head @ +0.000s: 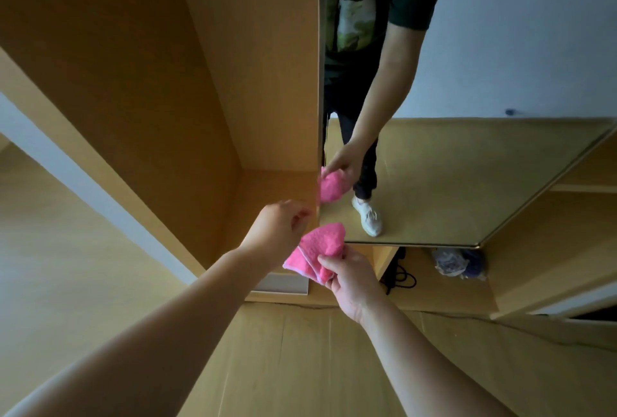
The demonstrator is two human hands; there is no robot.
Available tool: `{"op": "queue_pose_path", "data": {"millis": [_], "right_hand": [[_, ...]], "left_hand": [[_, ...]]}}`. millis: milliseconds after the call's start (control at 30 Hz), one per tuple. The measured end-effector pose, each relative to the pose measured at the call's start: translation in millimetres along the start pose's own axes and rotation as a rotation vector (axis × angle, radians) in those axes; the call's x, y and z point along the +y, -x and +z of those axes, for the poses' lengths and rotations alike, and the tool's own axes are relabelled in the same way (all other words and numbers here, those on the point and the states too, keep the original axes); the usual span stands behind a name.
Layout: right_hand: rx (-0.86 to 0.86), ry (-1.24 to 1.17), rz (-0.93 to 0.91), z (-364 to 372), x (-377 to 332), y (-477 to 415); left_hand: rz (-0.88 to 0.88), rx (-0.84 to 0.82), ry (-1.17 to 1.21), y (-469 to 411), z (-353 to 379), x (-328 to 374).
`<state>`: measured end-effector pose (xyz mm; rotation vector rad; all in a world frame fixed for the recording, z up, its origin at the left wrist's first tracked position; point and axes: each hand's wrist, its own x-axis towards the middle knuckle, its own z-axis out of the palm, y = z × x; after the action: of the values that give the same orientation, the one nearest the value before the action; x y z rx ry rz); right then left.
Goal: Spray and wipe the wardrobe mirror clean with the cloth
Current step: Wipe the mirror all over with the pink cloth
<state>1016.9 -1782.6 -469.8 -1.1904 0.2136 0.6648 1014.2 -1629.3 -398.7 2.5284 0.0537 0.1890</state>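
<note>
My right hand (350,279) pinched the folded pink cloth (320,249) between thumb and fingers (329,263). The cloth's free corner pointed up at the lower left corner of the wardrobe mirror (467,166), just short of the glass. The mirror's long axis ran upward from there. My left hand (280,229) hung beside the mirror edge, fingers curled, holding nothing visible. The right hand was judged the nearer for wiping.

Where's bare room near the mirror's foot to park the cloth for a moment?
The open wardrobe bay left of the mirror has a bare floor. On the low shelf under the mirror, a bare patch lies between the black cable and the plastic bag; those two crowd its ends. The right hand holds the pink cloth.
</note>
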Motion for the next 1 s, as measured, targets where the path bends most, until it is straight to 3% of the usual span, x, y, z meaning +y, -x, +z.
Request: {"op": "queue_pose_path", "data": {"millis": [200,500,600,667,833,1000], "right_hand": [[-0.254,0.184,-0.284,33.4,-74.1,50.9],[-0.379,0.406,-0.636,103.9,-187.1,140.4],[-0.403,0.490,-0.754,125.0,-219.5,171.1],[-0.387,0.533,-0.847,135.4,-234.7,186.7],[-0.262,0.617,-1.045,152.4,-257.1,209.9],[-0.398,0.703,-1.133,137.2,-293.6,236.6]], "left_hand": [[0.126,-0.167,0.057,5.6,-84.2,48.4],[0.221,0.027,0.150,17.7,-204.2,118.7],[0.206,0.027,0.310,20.6,-232.6,140.0],[0.239,0.032,0.474,25.2,-247.3,157.8],[0.309,0.148,0.610,31.4,-269.4,194.7],[0.404,0.240,0.669,25.8,-282.4,218.9]]}}
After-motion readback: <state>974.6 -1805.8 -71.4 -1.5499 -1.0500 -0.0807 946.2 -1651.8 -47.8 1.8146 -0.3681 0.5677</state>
